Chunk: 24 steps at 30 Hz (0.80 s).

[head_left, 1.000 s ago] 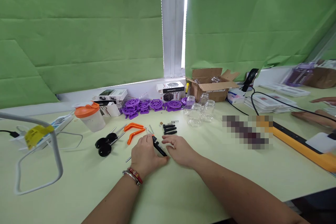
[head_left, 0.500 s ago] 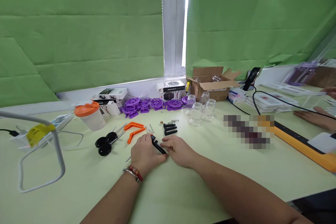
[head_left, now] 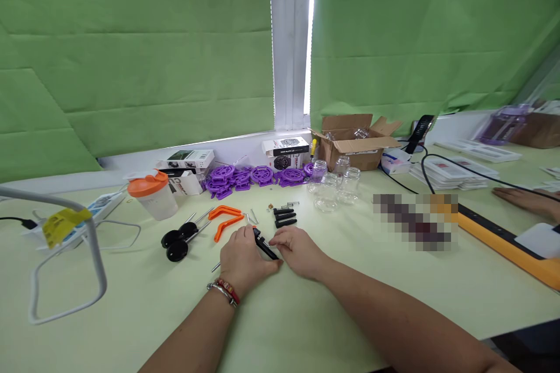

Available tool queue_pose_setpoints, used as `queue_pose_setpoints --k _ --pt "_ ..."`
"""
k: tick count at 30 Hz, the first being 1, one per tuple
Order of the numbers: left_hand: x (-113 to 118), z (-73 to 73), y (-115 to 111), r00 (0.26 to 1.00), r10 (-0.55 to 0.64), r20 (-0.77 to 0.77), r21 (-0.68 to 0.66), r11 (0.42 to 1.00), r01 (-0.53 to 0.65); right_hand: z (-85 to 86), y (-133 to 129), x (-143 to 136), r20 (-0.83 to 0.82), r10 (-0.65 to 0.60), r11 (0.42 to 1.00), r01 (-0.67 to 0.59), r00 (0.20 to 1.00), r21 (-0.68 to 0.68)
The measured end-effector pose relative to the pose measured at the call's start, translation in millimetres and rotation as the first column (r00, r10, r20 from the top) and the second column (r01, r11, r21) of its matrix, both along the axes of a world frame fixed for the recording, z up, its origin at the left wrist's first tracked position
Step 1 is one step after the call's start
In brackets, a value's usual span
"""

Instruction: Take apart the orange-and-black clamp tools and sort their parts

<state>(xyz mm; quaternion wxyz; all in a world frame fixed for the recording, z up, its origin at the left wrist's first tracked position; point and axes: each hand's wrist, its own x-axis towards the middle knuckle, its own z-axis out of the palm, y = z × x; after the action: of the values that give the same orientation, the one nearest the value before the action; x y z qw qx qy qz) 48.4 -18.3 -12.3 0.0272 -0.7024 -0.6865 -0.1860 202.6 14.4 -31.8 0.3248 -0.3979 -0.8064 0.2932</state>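
**Left hand (head_left: 245,259) and right hand (head_left: 301,252) meet at a small black part (head_left: 266,249)**

The left hand is curled around the small black part, just above the worktop (head_left: 262,332). Its back faces up, its fingers bend forward, and its thumb sticks out to the right near the part's close end. The left arm comes up from the bottom, with bracelets (head_left: 224,291) on the wrist. The right arm reaches in from the bottom right corner. The right hand bends toward the left one, with its fingertips bunched up right by the part's side. I can't tell if those fingertips pinch something tiny.

The left palm is hidden, and the left fingers cover some of the part. A thin metal rod (head_left: 216,267) pokes out beside the left hand, and its other end can't be seen. Three black pieces (head_left: 286,219) lie just past the hands. Blurry squares hide something dark (head_left: 413,224) on the right. Another person's hand (head_left: 525,200) is cut off by the right edge.
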Motion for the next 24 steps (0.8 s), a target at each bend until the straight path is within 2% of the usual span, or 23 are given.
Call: queue_pose_setpoints --k 7,24 --pt "-0.5 0.4 0.7 1.000 0.005 0.010 -0.012 1.000 -0.005 -4.3 -1.2 -1.2 0.052 0.005 1.000 -0.006 0.999 0.017" --pt "0.1 0.2 0.3 1.000 0.014 0.016 -0.017 1.000 -0.014 -4.1 -1.1 -0.5 0.059 0.009 1.000 -0.010 0.998 0.019"
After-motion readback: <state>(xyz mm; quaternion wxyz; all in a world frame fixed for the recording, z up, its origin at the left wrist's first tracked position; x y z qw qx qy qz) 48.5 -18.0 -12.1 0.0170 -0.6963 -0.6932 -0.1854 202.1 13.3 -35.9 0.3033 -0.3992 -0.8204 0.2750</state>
